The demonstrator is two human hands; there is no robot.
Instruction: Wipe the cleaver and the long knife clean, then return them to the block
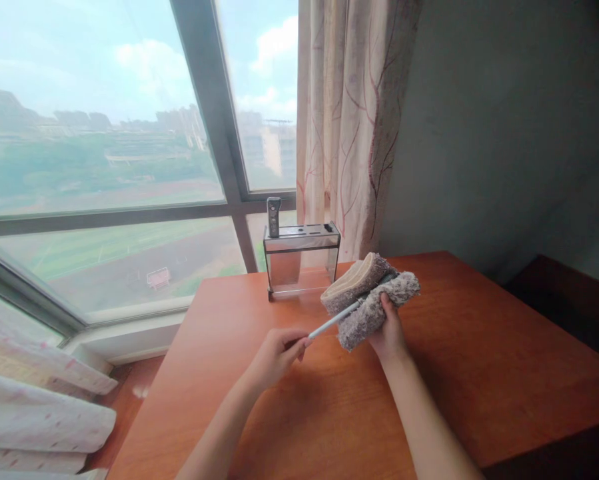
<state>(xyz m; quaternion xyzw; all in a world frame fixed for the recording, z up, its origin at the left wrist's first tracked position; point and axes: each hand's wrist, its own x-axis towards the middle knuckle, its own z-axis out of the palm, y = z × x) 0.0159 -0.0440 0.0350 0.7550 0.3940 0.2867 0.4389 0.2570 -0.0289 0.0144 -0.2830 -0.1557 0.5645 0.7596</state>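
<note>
"Where's the cloth [363, 323]?"

"Over the table [459, 373], gripped in the right hand [390, 330]. The thumb presses on the near fold. It's grey and fuzzy, with a beige side showing on the far fold."

"And the left hand [279, 355]?"

"Clamped on the near end of a thin, pale stick [333, 323], thumb and fingers together. The stick slants up to the right, and its far end goes in between the two folds. I can't tell how far it reaches, since the cloth hides it."

"Are the hands touching?"

"No, they're apart, with the stick and cloth between them."

"What's behind?"

"A clear box [302, 251] with dark edges stands at the far side of the table, to the left of the cloth. A dark handle [274, 217] sticks up from its top left. A patterned curtain [354, 120] hangs beyond it, just right of the window [232, 167]."
</note>
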